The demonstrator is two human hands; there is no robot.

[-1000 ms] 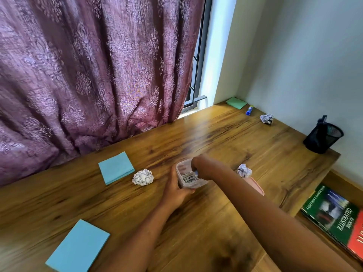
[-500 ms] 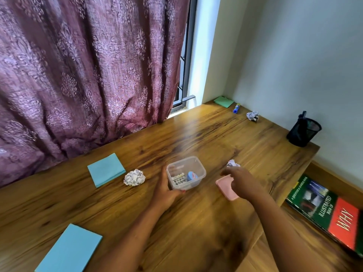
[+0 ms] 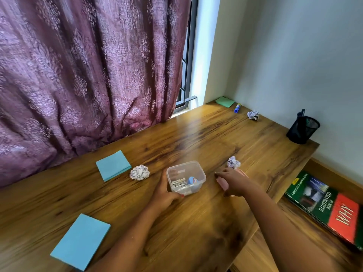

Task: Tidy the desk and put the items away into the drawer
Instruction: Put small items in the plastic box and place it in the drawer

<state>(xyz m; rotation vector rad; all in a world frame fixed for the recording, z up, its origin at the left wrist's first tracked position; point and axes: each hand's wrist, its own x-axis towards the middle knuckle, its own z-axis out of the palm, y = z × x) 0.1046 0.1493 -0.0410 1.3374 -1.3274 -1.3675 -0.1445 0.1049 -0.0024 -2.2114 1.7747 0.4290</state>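
Note:
A clear plastic container (image 3: 198, 170) stands mid-desk with a blue item (image 3: 192, 180) and small white pieces inside. My left hand (image 3: 164, 194) holds its left near side, thumb along the front wall. Just right of it, my right hand (image 3: 236, 182) lies over a pink lid (image 3: 221, 182) with its fingers curled round it; most of the lid is hidden. Crumpled paper balls lie beside the lid (image 3: 233, 162), left of the container (image 3: 139, 172) and at the far corner (image 3: 253, 115). Blue sticky pads lie at the left (image 3: 113, 167) and front left (image 3: 80, 241).
A green pad (image 3: 225, 101) and a blue glue stick (image 3: 237, 107) lie in the far corner by the wall. A black mesh pen holder (image 3: 302, 128) stands at the desk's right edge. A book (image 3: 332, 209) lies on a lower shelf. A purple curtain (image 3: 88, 75) hangs behind.
My right hand left the container, moved right and came down onto the pink lid. My left hand stayed on the container.

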